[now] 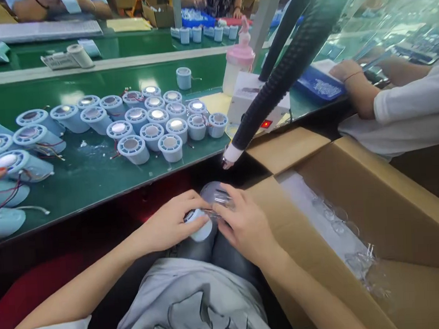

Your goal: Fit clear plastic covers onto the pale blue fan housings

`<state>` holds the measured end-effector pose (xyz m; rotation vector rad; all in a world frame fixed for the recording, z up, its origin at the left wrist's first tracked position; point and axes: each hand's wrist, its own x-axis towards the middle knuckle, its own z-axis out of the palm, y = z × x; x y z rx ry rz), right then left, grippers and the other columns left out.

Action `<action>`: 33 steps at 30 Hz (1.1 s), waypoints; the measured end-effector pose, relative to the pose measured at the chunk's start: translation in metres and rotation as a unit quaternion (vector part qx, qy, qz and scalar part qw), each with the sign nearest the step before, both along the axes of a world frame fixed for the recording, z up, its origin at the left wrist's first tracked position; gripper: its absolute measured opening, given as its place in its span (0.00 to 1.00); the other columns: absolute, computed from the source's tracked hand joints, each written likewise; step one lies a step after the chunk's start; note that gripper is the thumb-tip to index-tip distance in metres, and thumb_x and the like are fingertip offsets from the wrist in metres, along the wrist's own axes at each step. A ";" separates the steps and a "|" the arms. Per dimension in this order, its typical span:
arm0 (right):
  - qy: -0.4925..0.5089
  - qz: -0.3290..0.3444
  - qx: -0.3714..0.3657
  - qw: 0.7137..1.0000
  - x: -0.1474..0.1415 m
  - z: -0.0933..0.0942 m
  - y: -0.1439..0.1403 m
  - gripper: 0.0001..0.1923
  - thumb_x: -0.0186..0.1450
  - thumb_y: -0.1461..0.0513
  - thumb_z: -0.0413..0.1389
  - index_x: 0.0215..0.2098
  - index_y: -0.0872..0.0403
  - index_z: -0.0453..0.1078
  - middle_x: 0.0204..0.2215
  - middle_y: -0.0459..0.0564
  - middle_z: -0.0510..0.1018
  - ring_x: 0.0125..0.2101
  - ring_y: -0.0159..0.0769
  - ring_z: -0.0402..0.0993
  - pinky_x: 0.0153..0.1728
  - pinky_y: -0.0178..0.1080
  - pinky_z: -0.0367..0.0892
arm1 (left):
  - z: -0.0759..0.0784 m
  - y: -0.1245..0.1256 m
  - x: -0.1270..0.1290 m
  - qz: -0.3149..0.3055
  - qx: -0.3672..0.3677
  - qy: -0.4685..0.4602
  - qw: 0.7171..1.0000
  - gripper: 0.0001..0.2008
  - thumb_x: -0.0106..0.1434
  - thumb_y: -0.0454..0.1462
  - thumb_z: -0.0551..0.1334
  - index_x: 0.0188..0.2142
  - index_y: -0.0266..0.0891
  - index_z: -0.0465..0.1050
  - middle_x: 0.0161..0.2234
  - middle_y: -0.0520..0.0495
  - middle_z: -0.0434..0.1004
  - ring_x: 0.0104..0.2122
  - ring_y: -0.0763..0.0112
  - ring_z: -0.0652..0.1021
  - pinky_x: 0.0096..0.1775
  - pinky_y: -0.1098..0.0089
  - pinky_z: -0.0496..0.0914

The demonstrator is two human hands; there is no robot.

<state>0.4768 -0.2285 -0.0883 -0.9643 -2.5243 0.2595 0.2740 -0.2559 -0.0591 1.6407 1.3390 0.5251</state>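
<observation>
In my lap, my left hand (pixel 171 221) grips a small pale-blue cylinder (pixel 202 230). My right hand (pixel 242 222) holds a clear plastic dome (pixel 214 193) against the top of that cylinder. Both hands meet just below the edge of the green bench (pixel 95 176). Part of the cylinder is hidden by my fingers.
Several pale-blue cylinders (pixel 151 121) with round tops stand on the bench, some with red wires. A black hose nozzle (pixel 233 154) hangs above my hands. An open cardboard box (pixel 354 211) with clear parts sits at my right. A pink-capped bottle (pixel 238 60) and co-workers' hands are nearby.
</observation>
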 end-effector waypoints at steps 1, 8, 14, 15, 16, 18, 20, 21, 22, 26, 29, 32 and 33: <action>-0.002 0.003 -0.020 1.000 0.000 0.000 -0.001 0.14 0.61 0.70 0.54 0.42 0.52 0.75 0.55 0.59 0.67 0.50 0.53 0.66 0.45 0.52 0.71 | -0.001 -0.004 0.001 0.002 0.053 0.032 0.998 0.10 0.64 0.40 0.59 0.41 0.42 0.76 0.41 0.47 0.70 0.39 0.67 0.73 0.43 0.67 0.68; 0.159 0.046 -0.298 0.940 0.007 0.011 -0.009 0.08 0.65 0.60 0.57 0.29 0.53 0.71 0.46 0.53 0.71 0.47 0.41 0.71 0.47 0.42 0.68 | -0.032 -0.023 -0.002 0.068 0.112 -0.062 0.989 0.27 0.50 0.47 0.72 0.48 0.44 0.72 0.39 0.48 0.68 0.39 0.65 0.72 0.39 0.68 0.70; 0.229 -0.041 -0.421 0.877 -0.001 0.013 -0.010 0.17 0.64 0.60 0.55 0.18 0.55 0.69 0.36 0.51 0.73 0.36 0.36 0.72 0.30 0.35 0.68 | -0.051 -0.031 -0.008 0.030 0.122 -0.078 0.989 0.32 0.46 0.46 0.74 0.51 0.47 0.73 0.52 0.42 0.65 0.51 0.56 0.71 0.48 0.60 0.72; 0.244 -0.052 -0.444 0.861 -0.002 0.011 -0.009 0.17 0.63 0.60 0.56 0.17 0.55 0.69 0.35 0.51 0.74 0.35 0.36 0.73 0.29 0.34 0.68 | -0.052 -0.032 -0.009 0.018 0.108 -0.094 0.989 0.33 0.47 0.44 0.74 0.53 0.48 0.72 0.54 0.41 0.65 0.53 0.55 0.71 0.49 0.60 0.72; 0.261 -0.060 -0.465 0.844 -0.003 0.009 -0.008 0.17 0.62 0.60 0.57 0.16 0.55 0.69 0.35 0.51 0.74 0.35 0.36 0.73 0.30 0.35 0.68 | -0.051 -0.034 -0.009 0.008 0.091 -0.116 0.989 0.33 0.48 0.43 0.74 0.55 0.48 0.70 0.55 0.41 0.67 0.54 0.54 0.71 0.49 0.61 0.72; 0.302 -0.067 -0.508 0.804 -0.004 0.005 -0.005 0.17 0.60 0.59 0.59 0.15 0.54 0.69 0.34 0.50 0.77 0.35 0.37 0.75 0.34 0.37 0.71 | -0.050 -0.037 -0.010 0.005 0.045 -0.169 0.985 0.34 0.50 0.40 0.73 0.57 0.48 0.68 0.53 0.42 0.71 0.53 0.56 0.73 0.48 0.62 0.73; 0.334 -0.049 -0.539 0.771 -0.003 0.002 -0.003 0.15 0.60 0.57 0.61 0.18 0.53 0.72 0.38 0.51 0.80 0.39 0.40 0.77 0.38 0.41 0.73 | -0.047 -0.041 -0.012 0.037 -0.009 -0.223 0.974 0.33 0.51 0.37 0.72 0.57 0.45 0.67 0.52 0.42 0.73 0.49 0.58 0.76 0.48 0.63 0.74; 0.334 -0.024 -0.540 0.772 -0.003 0.000 -0.002 0.11 0.59 0.56 0.63 0.22 0.52 0.76 0.42 0.51 0.81 0.42 0.43 0.77 0.40 0.43 0.74 | -0.045 -0.043 -0.012 0.060 -0.038 -0.251 0.965 0.33 0.51 0.36 0.72 0.57 0.45 0.67 0.53 0.42 0.73 0.48 0.59 0.77 0.47 0.63 0.74; 0.321 0.008 -0.522 0.790 -0.002 0.000 -0.003 0.06 0.57 0.56 0.65 0.29 0.50 0.78 0.47 0.51 0.79 0.46 0.45 0.76 0.43 0.45 0.74 | -0.043 -0.045 -0.013 0.080 -0.065 -0.279 0.955 0.33 0.51 0.36 0.72 0.56 0.44 0.67 0.53 0.42 0.73 0.48 0.59 0.77 0.47 0.62 0.74; 0.222 0.119 -0.331 0.910 0.004 -0.003 -0.008 0.26 0.53 0.63 0.69 0.50 0.47 0.73 0.58 0.53 0.71 0.57 0.47 0.68 0.54 0.46 0.69 | -0.038 -0.051 -0.014 0.126 -0.130 -0.344 0.921 0.31 0.53 0.35 0.71 0.56 0.45 0.67 0.51 0.43 0.74 0.46 0.59 0.78 0.44 0.64 0.75; 0.208 0.123 -0.283 0.928 0.007 -0.004 -0.013 0.25 0.56 0.62 0.67 0.52 0.49 0.72 0.56 0.54 0.73 0.54 0.45 0.72 0.53 0.44 0.71 | -0.036 -0.053 -0.016 0.113 -0.141 -0.344 0.921 0.33 0.53 0.37 0.71 0.58 0.46 0.66 0.49 0.42 0.76 0.43 0.59 0.79 0.40 0.66 0.75; 0.206 0.102 -0.323 0.918 0.009 -0.003 -0.015 0.30 0.55 0.60 0.68 0.56 0.49 0.68 0.52 0.52 0.77 0.48 0.43 0.77 0.49 0.42 0.74 | -0.035 -0.053 -0.018 0.082 -0.105 -0.311 0.941 0.36 0.51 0.37 0.72 0.59 0.48 0.65 0.54 0.42 0.73 0.45 0.56 0.78 0.41 0.65 0.75; 0.210 0.098 -0.342 0.911 0.010 -0.002 -0.015 0.32 0.55 0.60 0.68 0.57 0.48 0.67 0.50 0.51 0.78 0.46 0.42 0.77 0.48 0.42 0.74 | -0.034 -0.053 -0.019 0.072 -0.088 -0.298 0.948 0.36 0.51 0.37 0.73 0.59 0.49 0.65 0.55 0.42 0.72 0.47 0.56 0.78 0.43 0.65 0.75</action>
